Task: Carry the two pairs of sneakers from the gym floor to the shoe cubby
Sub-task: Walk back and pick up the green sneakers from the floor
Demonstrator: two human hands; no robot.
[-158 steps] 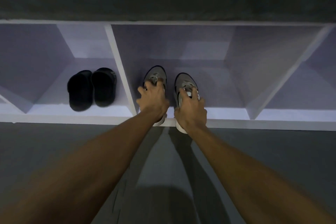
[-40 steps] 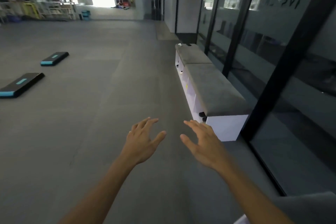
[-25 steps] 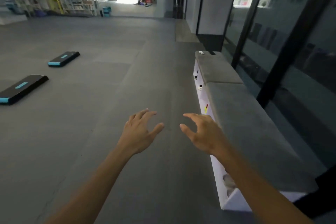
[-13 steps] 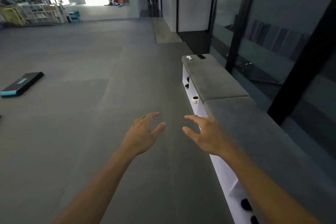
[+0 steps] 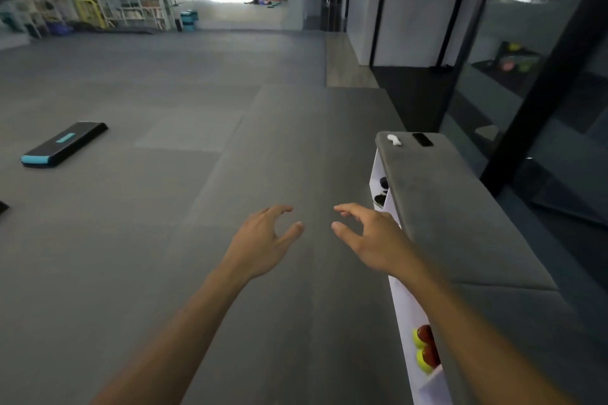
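Observation:
My left hand (image 5: 260, 240) and my right hand (image 5: 371, 240) reach forward over the grey gym floor (image 5: 164, 207), both empty with fingers spread and slightly curled. The white shoe cubby (image 5: 399, 302) with a grey cushioned top (image 5: 454, 240) runs along my right side, beside my right forearm. A red and yellow pair of shoes (image 5: 424, 347) sits in a near compartment. Dark shoes (image 5: 381, 191) sit in a far compartment. No sneakers lie on the floor in view.
A black and blue step platform (image 5: 65, 145) lies on the floor at the left. A white object (image 5: 393, 139) and a black object (image 5: 422, 139) rest on the bench's far end. Glass wall panels (image 5: 526, 76) stand right of the bench. Shelving (image 5: 131, 13) lines the far wall.
Earlier both hands set grey sneakers into a cubby compartment. Since then I have let go, turned and moved along the bench, its far end nearer now. The hands stay empty.

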